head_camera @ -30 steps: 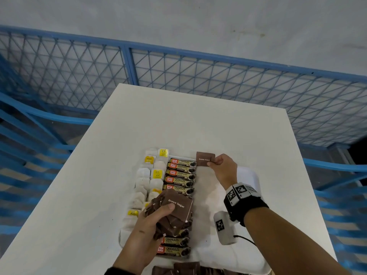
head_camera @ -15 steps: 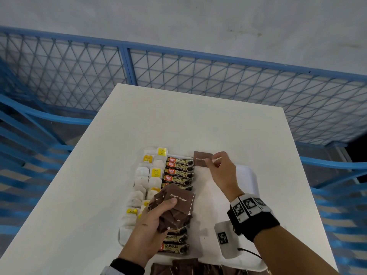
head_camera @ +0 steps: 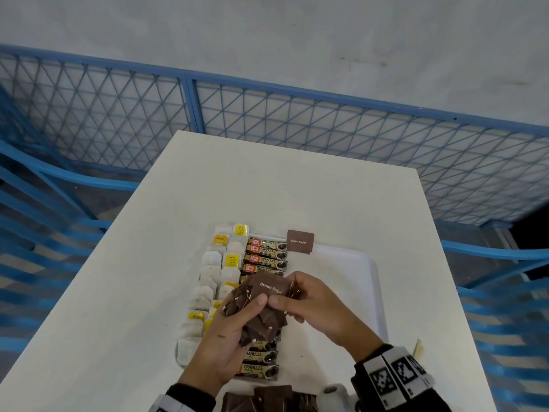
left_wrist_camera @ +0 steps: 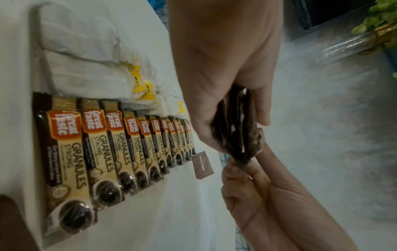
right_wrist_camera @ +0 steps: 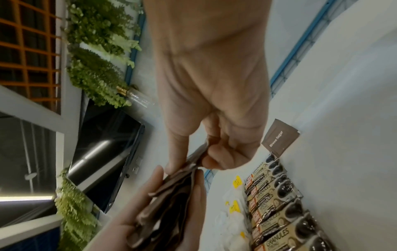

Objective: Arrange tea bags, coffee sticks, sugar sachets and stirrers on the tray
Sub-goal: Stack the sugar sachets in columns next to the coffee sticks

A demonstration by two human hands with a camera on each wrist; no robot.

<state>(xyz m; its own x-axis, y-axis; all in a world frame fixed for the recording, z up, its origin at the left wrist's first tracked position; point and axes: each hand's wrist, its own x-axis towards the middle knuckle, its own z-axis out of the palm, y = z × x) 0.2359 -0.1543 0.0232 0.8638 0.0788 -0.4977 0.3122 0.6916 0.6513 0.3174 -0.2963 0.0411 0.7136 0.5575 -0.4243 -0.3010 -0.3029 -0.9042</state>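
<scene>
Returning from the tray's point(head_camera: 368, 263) far edge, where one brown sugar sachet point(head_camera: 300, 241) now lies released beside the coffee sticks point(head_camera: 267, 252), the right hand point(head_camera: 315, 304) pinches the next sachet from the bundle point(head_camera: 261, 310) gripped in the left hand point(head_camera: 225, 346), suggesting a sugar row has begun.

We saw soft, even light in the head view, with faint shadows on the white table point(head_camera: 297, 188) and wide-angle bending of the blue railing point(head_camera: 326, 96). Both wrist views were blurred and stretched at the edges; glare streaked the dark screen point(right_wrist_camera: 103, 152).
</scene>
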